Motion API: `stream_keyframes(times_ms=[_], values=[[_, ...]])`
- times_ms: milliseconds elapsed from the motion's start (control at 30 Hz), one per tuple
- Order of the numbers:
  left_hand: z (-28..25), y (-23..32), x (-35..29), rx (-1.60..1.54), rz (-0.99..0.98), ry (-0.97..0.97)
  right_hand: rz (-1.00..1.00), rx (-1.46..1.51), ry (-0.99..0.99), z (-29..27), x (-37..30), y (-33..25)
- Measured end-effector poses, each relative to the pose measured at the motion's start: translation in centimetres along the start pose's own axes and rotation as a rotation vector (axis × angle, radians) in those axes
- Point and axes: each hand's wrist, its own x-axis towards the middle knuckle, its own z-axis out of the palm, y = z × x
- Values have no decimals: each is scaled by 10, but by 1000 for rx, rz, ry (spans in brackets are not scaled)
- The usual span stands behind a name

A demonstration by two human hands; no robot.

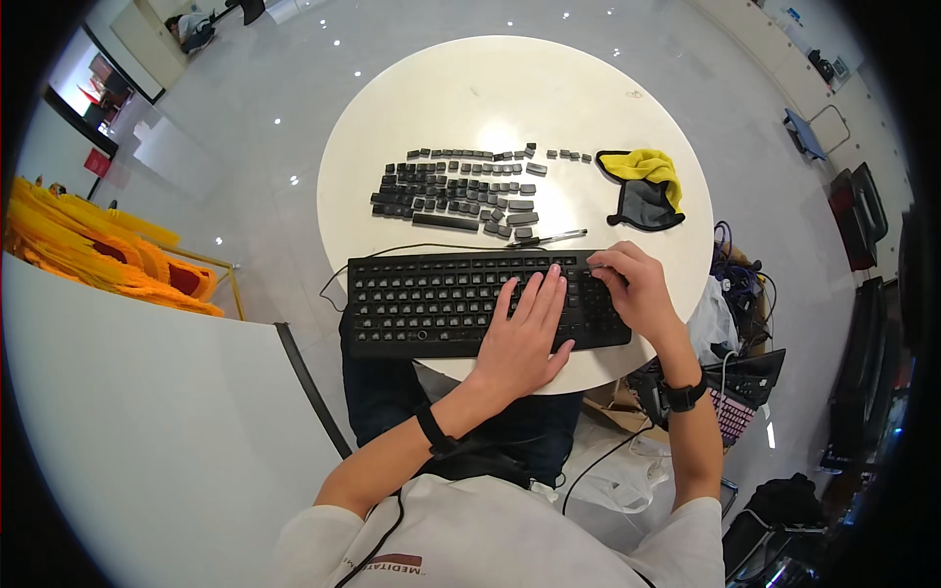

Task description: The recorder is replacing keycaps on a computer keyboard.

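2 hands at blk kbd, keycaps beyond, pen btwn

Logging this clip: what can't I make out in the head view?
- Right hand: whether its fingertips hold anything; the fingers screen the spot and it is too small.
- Keyboard: the part under the left hand, covered by its palm and fingers.
- Loose keycaps: their markings, too small.
- Yellow and grey cloth: its underside, hidden by its folds.
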Motion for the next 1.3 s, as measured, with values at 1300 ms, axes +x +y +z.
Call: stream_keyframes(times_ms=[1300], values=[[8,5,10,125,10,3,-2,-101,279,40,-22,10]])
